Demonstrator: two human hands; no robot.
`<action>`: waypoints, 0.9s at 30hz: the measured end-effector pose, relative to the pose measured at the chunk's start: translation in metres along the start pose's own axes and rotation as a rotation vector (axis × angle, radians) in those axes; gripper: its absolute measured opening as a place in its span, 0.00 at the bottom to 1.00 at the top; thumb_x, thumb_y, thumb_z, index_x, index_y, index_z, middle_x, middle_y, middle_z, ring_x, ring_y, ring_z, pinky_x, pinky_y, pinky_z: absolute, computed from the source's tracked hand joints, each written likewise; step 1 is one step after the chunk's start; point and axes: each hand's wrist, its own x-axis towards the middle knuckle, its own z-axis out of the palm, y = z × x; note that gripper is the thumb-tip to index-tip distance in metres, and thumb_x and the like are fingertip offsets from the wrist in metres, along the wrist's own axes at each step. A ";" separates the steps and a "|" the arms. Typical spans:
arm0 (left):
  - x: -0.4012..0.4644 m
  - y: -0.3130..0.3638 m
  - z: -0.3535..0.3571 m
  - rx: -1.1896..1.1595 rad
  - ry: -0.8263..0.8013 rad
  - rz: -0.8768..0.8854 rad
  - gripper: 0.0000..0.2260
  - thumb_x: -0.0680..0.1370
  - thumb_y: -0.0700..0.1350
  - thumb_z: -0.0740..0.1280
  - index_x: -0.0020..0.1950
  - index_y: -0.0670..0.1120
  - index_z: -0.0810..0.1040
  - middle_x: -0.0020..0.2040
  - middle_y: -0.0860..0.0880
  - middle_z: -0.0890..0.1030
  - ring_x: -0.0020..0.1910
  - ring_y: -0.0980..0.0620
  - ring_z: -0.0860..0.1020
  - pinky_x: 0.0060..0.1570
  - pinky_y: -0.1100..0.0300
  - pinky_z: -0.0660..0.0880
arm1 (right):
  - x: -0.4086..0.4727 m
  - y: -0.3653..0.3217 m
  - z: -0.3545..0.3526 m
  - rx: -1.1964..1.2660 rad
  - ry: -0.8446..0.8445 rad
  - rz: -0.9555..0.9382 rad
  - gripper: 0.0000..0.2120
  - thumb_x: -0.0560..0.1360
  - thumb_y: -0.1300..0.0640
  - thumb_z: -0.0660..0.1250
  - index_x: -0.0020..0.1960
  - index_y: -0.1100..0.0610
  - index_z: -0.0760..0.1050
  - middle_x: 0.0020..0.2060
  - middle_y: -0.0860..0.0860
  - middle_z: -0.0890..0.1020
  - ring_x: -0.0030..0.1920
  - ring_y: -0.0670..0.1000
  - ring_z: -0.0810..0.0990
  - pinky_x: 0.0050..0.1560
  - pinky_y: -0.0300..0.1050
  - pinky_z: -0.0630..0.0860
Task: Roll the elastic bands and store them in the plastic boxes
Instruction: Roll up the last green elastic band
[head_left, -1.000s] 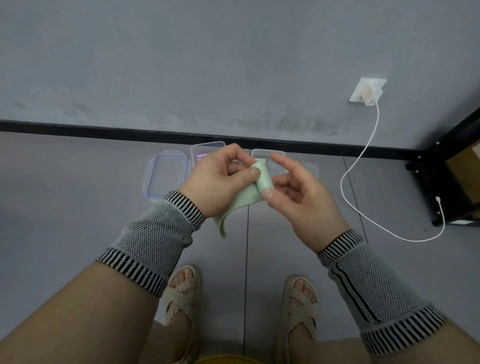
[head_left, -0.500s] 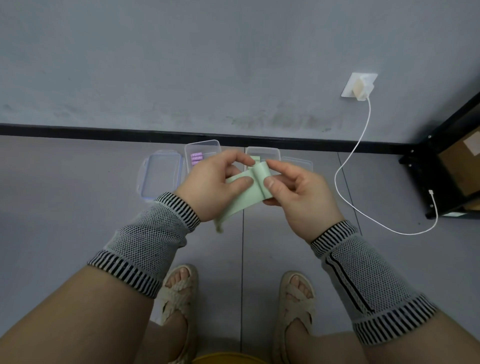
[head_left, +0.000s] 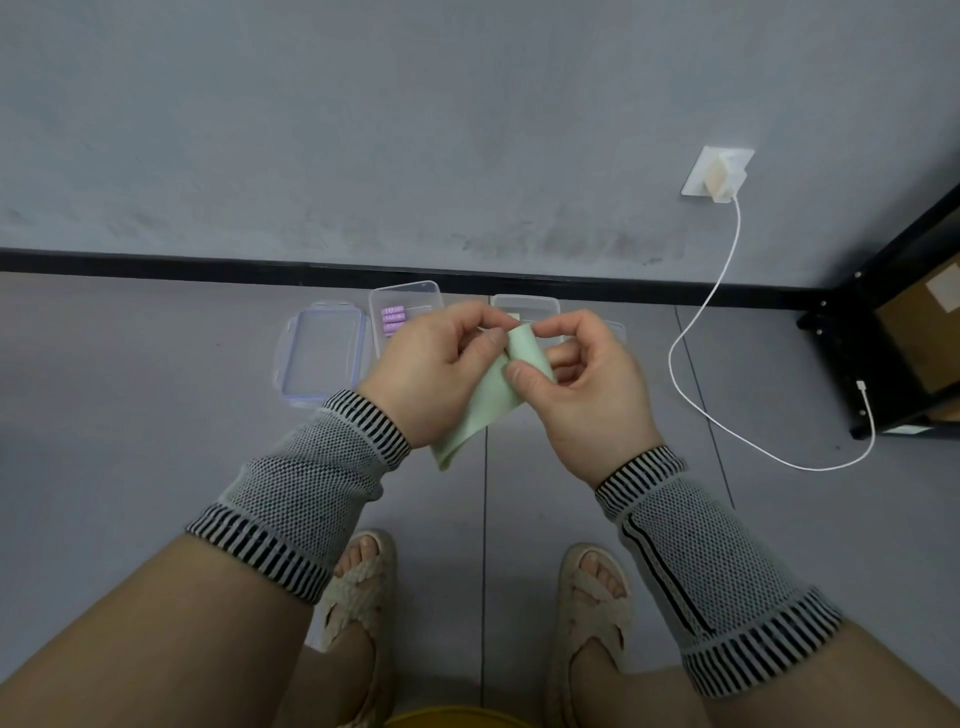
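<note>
Both hands pinch a pale green elastic band (head_left: 501, 387) above the floor: the left hand (head_left: 434, 371) grips its flat part, the right hand (head_left: 587, 379) curls round the rolled end. Two clear plastic boxes (head_left: 410, 299) sit on the floor behind, one holding purple rolls (head_left: 393, 319).

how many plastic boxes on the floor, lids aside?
2: one with purple rolls left of the hands, one behind them, partly hidden. Others could be hidden.

Both hands, left (head_left: 431, 374) and right (head_left: 582, 379), pinching a green band (head_left: 488, 395), partly rolled at top. Behind: two boxes (head_left: 410, 299), one apparently holding purple rolls (head_left: 393, 319); lid (head_left: 322, 353) beside.
</note>
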 end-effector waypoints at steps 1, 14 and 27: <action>0.000 0.000 0.001 -0.006 0.004 -0.004 0.03 0.77 0.48 0.63 0.46 0.56 0.76 0.39 0.53 0.81 0.38 0.56 0.78 0.41 0.60 0.75 | -0.001 0.000 0.001 -0.008 0.007 -0.002 0.13 0.69 0.57 0.74 0.45 0.44 0.72 0.36 0.48 0.81 0.36 0.46 0.80 0.41 0.43 0.78; 0.001 -0.003 -0.004 0.031 0.002 -0.003 0.02 0.77 0.47 0.66 0.49 0.51 0.76 0.35 0.55 0.80 0.35 0.60 0.77 0.39 0.61 0.74 | 0.001 -0.004 -0.011 0.153 -0.248 0.065 0.13 0.76 0.63 0.65 0.56 0.49 0.76 0.42 0.53 0.84 0.39 0.46 0.83 0.45 0.41 0.81; 0.000 0.003 -0.010 -0.034 -0.065 -0.029 0.13 0.75 0.40 0.69 0.49 0.60 0.75 0.30 0.61 0.79 0.32 0.64 0.78 0.34 0.72 0.72 | 0.003 -0.002 -0.007 0.110 -0.010 0.046 0.07 0.75 0.61 0.68 0.50 0.51 0.78 0.36 0.47 0.81 0.38 0.44 0.81 0.43 0.40 0.78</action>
